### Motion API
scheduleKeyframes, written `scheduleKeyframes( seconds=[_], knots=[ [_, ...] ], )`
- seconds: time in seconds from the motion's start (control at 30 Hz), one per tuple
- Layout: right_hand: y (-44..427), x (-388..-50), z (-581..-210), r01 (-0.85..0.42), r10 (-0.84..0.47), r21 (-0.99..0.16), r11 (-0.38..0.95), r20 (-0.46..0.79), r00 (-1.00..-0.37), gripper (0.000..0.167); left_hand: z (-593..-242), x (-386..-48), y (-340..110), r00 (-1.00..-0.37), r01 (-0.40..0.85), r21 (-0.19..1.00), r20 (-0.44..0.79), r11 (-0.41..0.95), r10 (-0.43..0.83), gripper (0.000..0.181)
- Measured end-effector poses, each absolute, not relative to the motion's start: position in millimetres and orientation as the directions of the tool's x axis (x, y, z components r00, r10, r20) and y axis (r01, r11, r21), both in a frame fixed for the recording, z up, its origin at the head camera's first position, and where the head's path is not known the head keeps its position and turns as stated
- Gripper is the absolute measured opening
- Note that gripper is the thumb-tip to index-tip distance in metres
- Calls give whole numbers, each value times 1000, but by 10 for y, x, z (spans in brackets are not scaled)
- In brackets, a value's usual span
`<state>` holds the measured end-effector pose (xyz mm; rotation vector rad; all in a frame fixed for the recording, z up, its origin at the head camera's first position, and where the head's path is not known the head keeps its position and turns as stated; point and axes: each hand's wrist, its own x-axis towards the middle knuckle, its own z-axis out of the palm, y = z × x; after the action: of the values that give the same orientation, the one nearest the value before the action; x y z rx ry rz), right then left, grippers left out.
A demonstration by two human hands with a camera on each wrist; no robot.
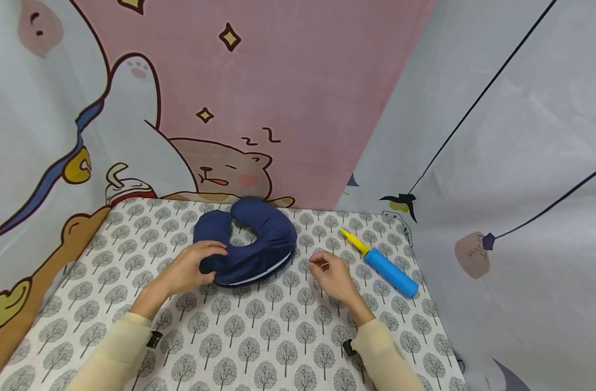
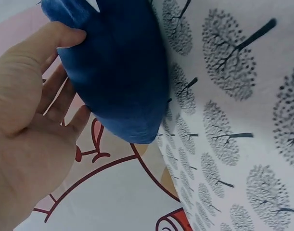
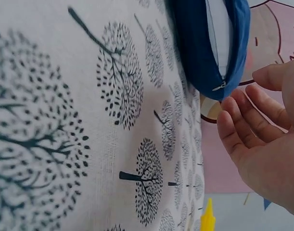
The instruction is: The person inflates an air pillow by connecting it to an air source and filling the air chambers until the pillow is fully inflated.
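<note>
A navy U-shaped neck pillow (image 1: 266,244) lies on the tree-print cloth, its opening turned to the back left. My left hand (image 1: 188,267) grips its left side; in the left wrist view the thumb (image 2: 70,37) is on one face and the fingers reach round the edge. Along the pillow's front right edge, the zipper gapes and white material (image 3: 220,41) shows inside. The zipper pull (image 3: 219,87) hangs at the end of that gap. To the right of the pillow, my right hand (image 1: 334,277) hovers with loosely bent fingers and holds nothing.
A blue hand pump (image 1: 391,271) with a yellow nozzle lies right of my right hand. Tree-print cloth (image 1: 249,350) covers the table. A cartoon-print curtain (image 1: 303,108) rises behind the table, and pale fabric (image 1: 522,136) hangs along the right side.
</note>
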<state>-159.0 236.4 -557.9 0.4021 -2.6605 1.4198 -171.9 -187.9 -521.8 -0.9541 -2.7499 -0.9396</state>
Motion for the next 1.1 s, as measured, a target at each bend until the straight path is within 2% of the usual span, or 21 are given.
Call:
scheduleKeyframes(
  seconds=[0.23,0.4,1.1],
  knots=[
    [2292,-1844,-5687,-347,-252,-772,533,247,-936,19,-5264,-1709,-1894,-806,578,548,265,605,529,53],
    [2229,-2028,-5783,-335,-237,-764,551,241,-941,24,-5292,-1705,-1895,-800,589,539,282,602,530,54],
    [2005,-2211,-5854,-202,-87,-829,522,183,-979,9,-5303,-1684,-1896,-799,590,541,288,599,527,55]
  ],
)
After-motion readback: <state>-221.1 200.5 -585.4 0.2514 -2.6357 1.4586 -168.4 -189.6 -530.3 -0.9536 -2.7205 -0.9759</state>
